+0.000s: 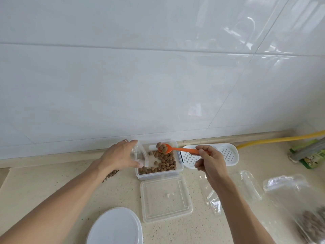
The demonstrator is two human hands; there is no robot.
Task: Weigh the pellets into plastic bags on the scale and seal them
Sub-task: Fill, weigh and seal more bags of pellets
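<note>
Setting: I log this as a home kitchen. Evidence, itemised: large glossy white wall tiles (pixel 123 76) with thin grout lines, meeting a speckled beige stone desk (pixel 123 187) along a raised back lip; a white perforated plastic draining tray (pixel 228 154) against the wall; a yellow flexible hose (pixel 274 139) running along the rear right edge; a clear square plastic food container (pixel 178 169) with its clear lid (pixel 165 198) lying just in front; a green printed packet (pixel 314 160) at far right.

A yellow hose (pixel 281 138) along the wall — green packet (pixel 314 159) below it.
</note>
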